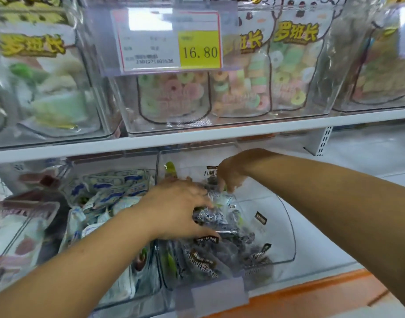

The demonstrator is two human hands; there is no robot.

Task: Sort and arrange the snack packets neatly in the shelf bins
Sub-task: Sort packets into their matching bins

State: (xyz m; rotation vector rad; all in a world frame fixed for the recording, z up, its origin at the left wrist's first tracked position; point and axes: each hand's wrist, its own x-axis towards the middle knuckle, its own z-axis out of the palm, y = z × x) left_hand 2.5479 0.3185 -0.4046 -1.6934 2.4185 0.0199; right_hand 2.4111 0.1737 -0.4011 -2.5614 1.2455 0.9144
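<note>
Our left hand point(181, 210) lies over the dark snack packets point(231, 239) in the clear bin point(285, 226) on the lower shelf point(369, 154), its fingers point(203, 200) and thumb curled round a clump of them. Our right hand point(231, 174) reaches toward the back of the same bin with its fingers bent down at a packet's top edge, and through the blur we cannot tell whether they pinch it or only touch it. To do this step well, we judge we should gather the loose packets into one stack, turn the printed faces forward, and stand them toward the rear instead of letting them slump against the curved front wall. The film looks thin, glossy and crinkly, so it will likely slide and spring apart under a light hold, and the lumpy contents make each packet uneven. The bin is rigid, smooth, transparent plastic, and blue-and-white packets point(110, 191) lie just beside it, past its left wall
</note>
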